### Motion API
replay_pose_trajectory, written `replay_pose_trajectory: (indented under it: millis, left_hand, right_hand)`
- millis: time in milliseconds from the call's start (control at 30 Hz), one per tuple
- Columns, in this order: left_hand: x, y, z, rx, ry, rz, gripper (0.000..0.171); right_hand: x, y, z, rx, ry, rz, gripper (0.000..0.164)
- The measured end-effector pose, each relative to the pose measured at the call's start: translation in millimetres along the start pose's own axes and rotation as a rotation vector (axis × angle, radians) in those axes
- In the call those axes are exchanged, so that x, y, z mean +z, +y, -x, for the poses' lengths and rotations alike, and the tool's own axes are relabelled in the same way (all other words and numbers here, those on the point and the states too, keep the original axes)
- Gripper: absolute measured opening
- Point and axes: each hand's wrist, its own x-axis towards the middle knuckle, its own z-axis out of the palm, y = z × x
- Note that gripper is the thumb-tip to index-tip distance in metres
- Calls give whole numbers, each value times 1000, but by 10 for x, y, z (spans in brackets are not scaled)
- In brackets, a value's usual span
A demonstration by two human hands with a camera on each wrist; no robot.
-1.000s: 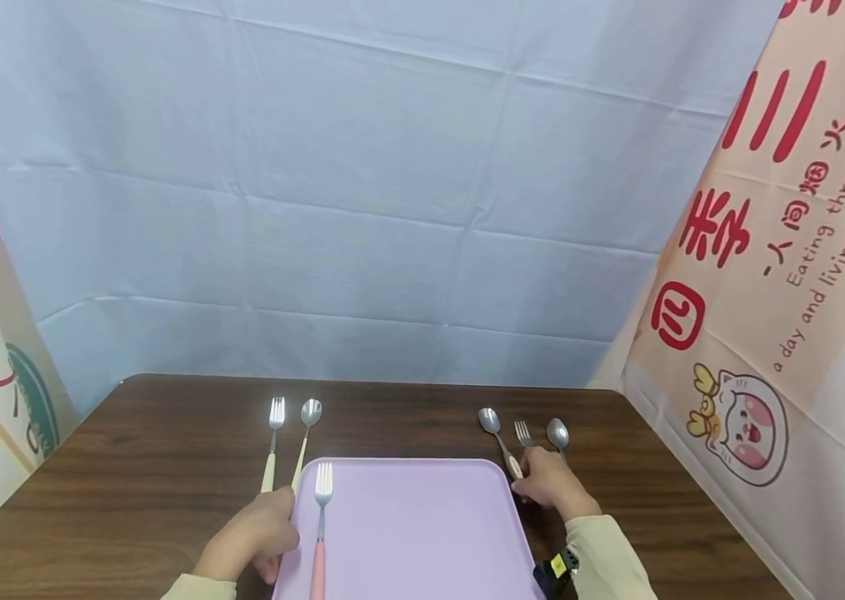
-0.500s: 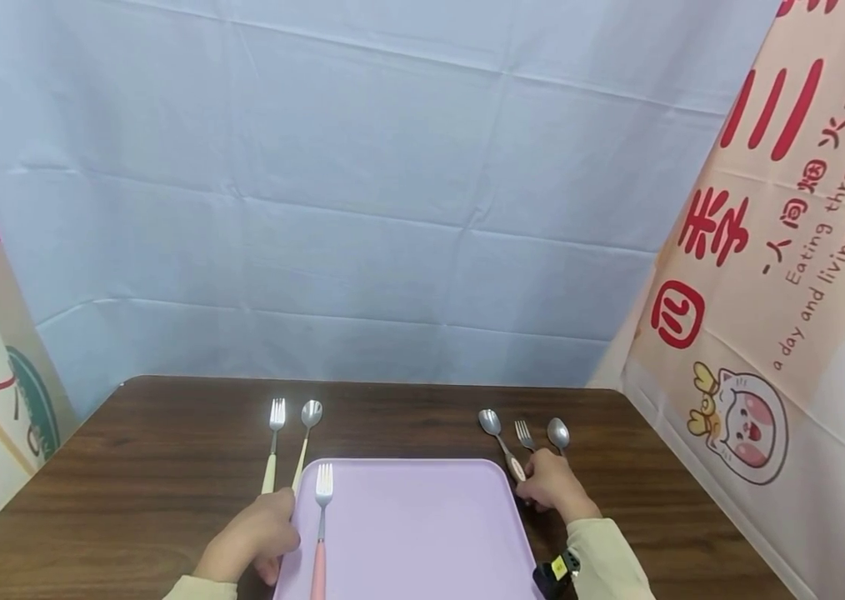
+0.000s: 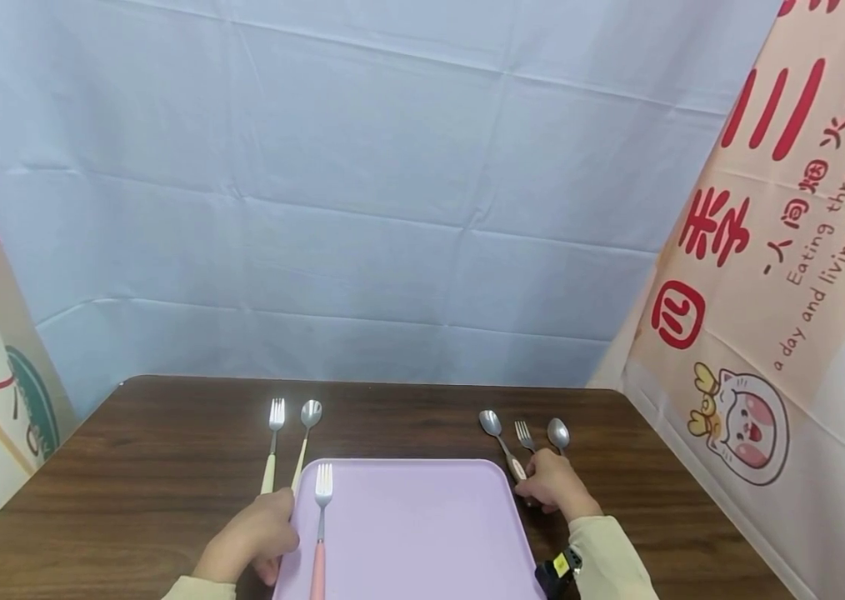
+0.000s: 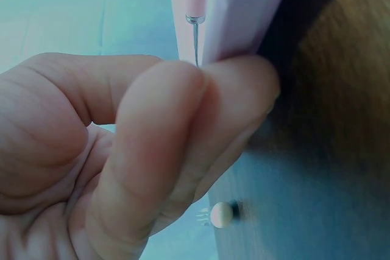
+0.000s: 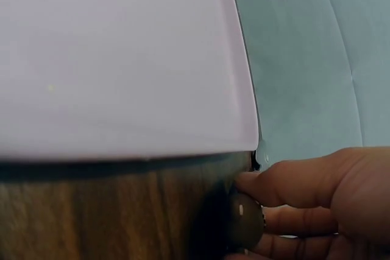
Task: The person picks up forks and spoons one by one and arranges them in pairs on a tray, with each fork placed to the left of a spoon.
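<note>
My left hand (image 3: 256, 535) is at the left rim of a lilac tray (image 3: 422, 533); in the left wrist view its curled fingers (image 4: 161, 126) grip that edge. A fork (image 3: 319, 558) with a pink handle lies on the tray's left side. Beyond this hand lie a fork (image 3: 269, 471) and a spoon (image 3: 302, 450), both with cream handles. My right hand (image 3: 553, 483) pinches the handle of a spoon (image 3: 510, 461) beside the tray's right corner; the round handle end (image 5: 247, 220) shows in the right wrist view. Next to it lie a fork (image 3: 523, 433) and another spoon (image 3: 558, 433), handles hidden by the hand.
The dark wooden table (image 3: 130, 492) extends around the tray. A pale blue cloth (image 3: 362, 208) hangs behind it, and a printed cloth (image 3: 752, 333) hangs along the right side. A black device (image 3: 557, 571) is strapped at the right wrist.
The left spoon of the right-hand group has shifted very slightly toward me, and the right thumb has moved a little along its handle. The left hand and tray have stayed in place.
</note>
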Motion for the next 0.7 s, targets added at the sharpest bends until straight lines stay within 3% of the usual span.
replay_pose_trajectory:
  millis: [700]
  left_hand:
    - [-18,-6,-11,-7,-6,3,16]
  right_hand:
    - [-2,45,12,19,2,0,17]
